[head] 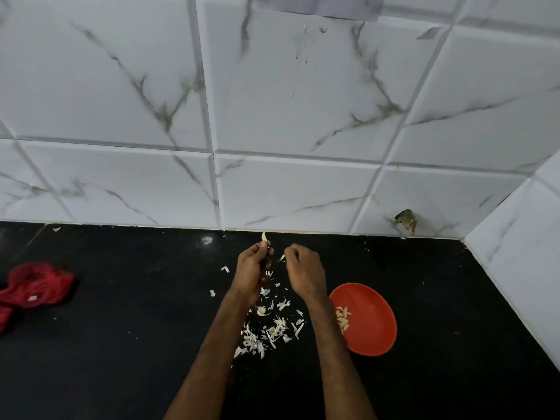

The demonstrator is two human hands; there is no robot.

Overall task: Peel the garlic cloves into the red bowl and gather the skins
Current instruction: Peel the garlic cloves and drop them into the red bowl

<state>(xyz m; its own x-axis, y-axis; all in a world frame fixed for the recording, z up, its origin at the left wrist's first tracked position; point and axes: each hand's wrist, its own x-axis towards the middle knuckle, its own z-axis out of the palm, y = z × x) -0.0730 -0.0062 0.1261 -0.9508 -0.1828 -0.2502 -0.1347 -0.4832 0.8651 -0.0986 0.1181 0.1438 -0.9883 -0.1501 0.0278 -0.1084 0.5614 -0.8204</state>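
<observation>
My left hand (251, 269) is raised over the black counter and pinches a garlic clove (264, 236) whose pale tip sticks up above the fingers. My right hand (304, 272) is beside it, fingers curled, pinching a thin strip of garlic skin (282, 257). Below the hands, between my forearms, lies a scatter of white garlic skins (269, 327). The red bowl (371, 321) stands to the right of my right forearm and holds several peeled cloves (343, 318) at its left side.
The black counter (121, 328) meets a white marbled tile wall (272, 116) at the back and on the right. A crumpled red cloth (33, 291) lies at the far left. Stray skin flakes (225, 269) dot the counter around the hands.
</observation>
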